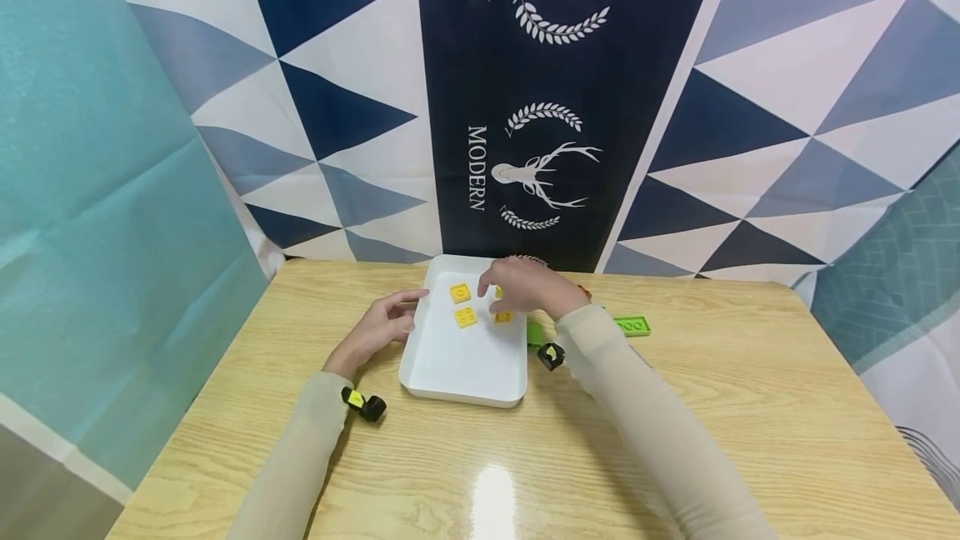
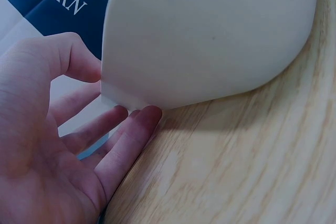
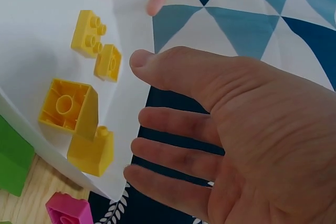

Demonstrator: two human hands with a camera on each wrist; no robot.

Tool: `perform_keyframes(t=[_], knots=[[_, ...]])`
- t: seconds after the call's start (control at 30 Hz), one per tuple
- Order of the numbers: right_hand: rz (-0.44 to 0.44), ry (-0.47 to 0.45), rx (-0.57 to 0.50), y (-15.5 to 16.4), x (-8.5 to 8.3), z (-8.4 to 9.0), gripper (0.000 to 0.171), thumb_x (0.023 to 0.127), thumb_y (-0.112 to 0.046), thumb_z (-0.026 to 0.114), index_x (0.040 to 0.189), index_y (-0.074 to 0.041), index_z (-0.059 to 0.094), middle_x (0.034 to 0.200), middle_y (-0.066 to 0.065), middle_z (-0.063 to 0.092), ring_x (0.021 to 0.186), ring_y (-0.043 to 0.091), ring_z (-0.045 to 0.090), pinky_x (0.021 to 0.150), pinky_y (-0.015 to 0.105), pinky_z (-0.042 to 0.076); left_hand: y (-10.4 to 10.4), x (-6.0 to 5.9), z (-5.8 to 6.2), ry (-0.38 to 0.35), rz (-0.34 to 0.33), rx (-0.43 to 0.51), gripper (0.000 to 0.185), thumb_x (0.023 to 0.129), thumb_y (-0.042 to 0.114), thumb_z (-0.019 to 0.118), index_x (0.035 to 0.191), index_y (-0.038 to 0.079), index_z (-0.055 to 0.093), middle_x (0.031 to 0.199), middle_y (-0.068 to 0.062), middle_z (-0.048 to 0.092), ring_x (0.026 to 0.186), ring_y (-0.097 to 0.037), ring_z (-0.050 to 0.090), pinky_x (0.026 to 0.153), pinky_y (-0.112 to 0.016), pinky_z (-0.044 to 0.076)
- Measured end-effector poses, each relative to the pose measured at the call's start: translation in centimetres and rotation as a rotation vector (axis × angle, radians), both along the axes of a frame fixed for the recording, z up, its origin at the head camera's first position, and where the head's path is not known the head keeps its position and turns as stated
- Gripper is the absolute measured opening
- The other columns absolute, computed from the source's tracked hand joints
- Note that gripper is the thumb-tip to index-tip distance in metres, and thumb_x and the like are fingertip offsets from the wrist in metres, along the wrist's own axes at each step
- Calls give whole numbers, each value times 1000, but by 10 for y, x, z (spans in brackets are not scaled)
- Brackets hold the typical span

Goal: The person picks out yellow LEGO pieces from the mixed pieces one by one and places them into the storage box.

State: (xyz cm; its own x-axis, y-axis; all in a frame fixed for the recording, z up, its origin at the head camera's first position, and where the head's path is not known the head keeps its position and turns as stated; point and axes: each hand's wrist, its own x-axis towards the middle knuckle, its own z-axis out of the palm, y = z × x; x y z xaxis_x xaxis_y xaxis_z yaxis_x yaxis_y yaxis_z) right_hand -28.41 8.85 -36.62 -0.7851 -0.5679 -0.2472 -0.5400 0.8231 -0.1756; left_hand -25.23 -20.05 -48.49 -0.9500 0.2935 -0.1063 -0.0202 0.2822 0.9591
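A white tray (image 1: 465, 373) lies on the table with several yellow toy building bricks (image 1: 466, 317) at its far end. My left hand (image 1: 375, 327) holds the tray's left side, with the thumb at the rim and fingertips against the wall in the left wrist view. Over the bricks hovers my right hand (image 1: 521, 283), fingers spread and nothing in its grasp. Seen from the right wrist, a flat yellow brick (image 3: 85, 34) lies near a smaller one (image 3: 108, 62). Two taller bricks (image 3: 68, 106) sit close together by the tray's wall.
Right of the tray, a green brick (image 1: 536, 333) lies partly behind the right wrist. A longer green brick (image 1: 632, 326) is farther right. A pink brick (image 3: 68, 211) stands just outside the tray. Patterned cloth (image 1: 360, 107) hangs behind the wooden table (image 1: 420, 473).
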Motion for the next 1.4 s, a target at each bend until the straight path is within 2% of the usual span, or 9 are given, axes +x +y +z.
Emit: perform_keyframes(t=[0.2,0.37,0.6,0.83,1.03,1.4], knots=[[8,18,-27,9,6,-2,36,99,-23,86,135,-19,84,141,11,77,113,26,66,112,50,56,2,0,2,-12,6,3,70,100,7,56,169,12,52,172,-24,53,151,-44,62,95,-30,67],[45,58,-54,16,14,-3,35,98,-20,87,132,-17,85,138,13,78,111,26,66,107,47,59,1,0,3,-5,5,4,70,100,7,56,170,11,51,172,-25,52,151,-45,61,96,-31,67],[26,75,-43,18,31,-1,34,99,-21,85,134,-20,84,145,9,76,123,29,65,106,47,61,0,0,3,-6,4,-2,71,99,8,56,170,11,51,174,-23,50,153,-46,60,98,-33,67],[51,114,-57,25,45,3,35,97,-20,88,132,-21,85,142,7,77,123,29,66,104,46,61,-1,0,2,-3,5,-2,72,99,8,55,170,12,51,174,-23,50,152,-46,60,97,-32,67],[73,137,-42,31,50,3,33,96,-20,90,128,-22,86,139,6,76,120,29,66,100,45,62,-3,1,0,1,8,-3,71,99,7,55,170,11,51,174,-24,50,152,-46,60,97,-32,67],[76,156,-43,45,60,2,38,92,-18,94,129,-19,86,134,7,77,123,30,67,106,46,63,-1,0,-1,-3,6,4,71,99,7,56,170,11,51,173,-24,51,152,-46,61,97,-31,67]])
